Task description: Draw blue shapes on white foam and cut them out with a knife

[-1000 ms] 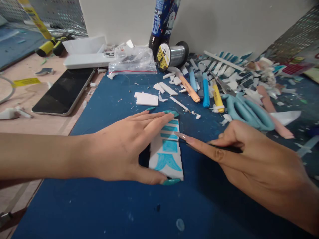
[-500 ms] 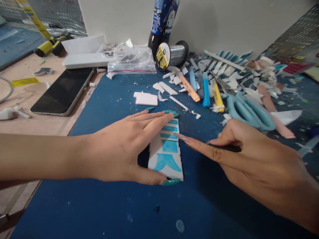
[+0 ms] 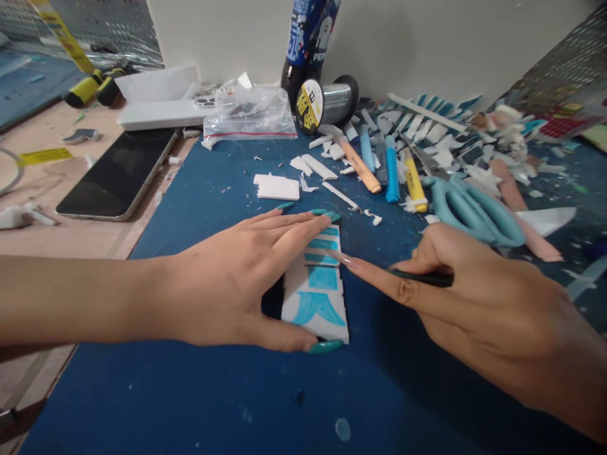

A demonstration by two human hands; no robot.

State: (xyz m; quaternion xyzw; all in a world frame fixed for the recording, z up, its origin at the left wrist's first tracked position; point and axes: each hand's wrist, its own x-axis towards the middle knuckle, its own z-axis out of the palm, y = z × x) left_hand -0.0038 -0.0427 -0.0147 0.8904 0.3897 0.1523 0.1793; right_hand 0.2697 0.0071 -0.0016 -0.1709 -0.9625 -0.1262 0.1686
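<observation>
A white foam strip (image 3: pixel 291 297) with bright blue painted bars and a tail-like shape lies on the blue mat. My left hand (image 3: pixel 237 278) spans it with fingers stretched out, the fingertips at its far end and the thumb on its near edge, holding it down. My right hand (image 3: pixel 493 316) is closed round a slim black-handled tool (image 3: pixel 422 277), like a craft knife. Its index finger reaches out along the tool to the strip's right side, over the blue bars. The tool's tip is hidden by that finger.
Behind the hands lie a white foam offcut (image 3: pixel 277 188), markers (image 3: pixel 391 170), blue-handled scissors (image 3: pixel 474 208) and a heap of scraps (image 3: pixel 441 139). A wire spool (image 3: pixel 332 104), a bottle (image 3: pixel 310 38) and a plastic bag (image 3: pixel 251 114) stand farther back. A phone (image 3: pixel 118 174) lies left.
My right hand has shifted slightly left, its index fingertip a little farther over the strip. My left hand and the strip stay in place.
</observation>
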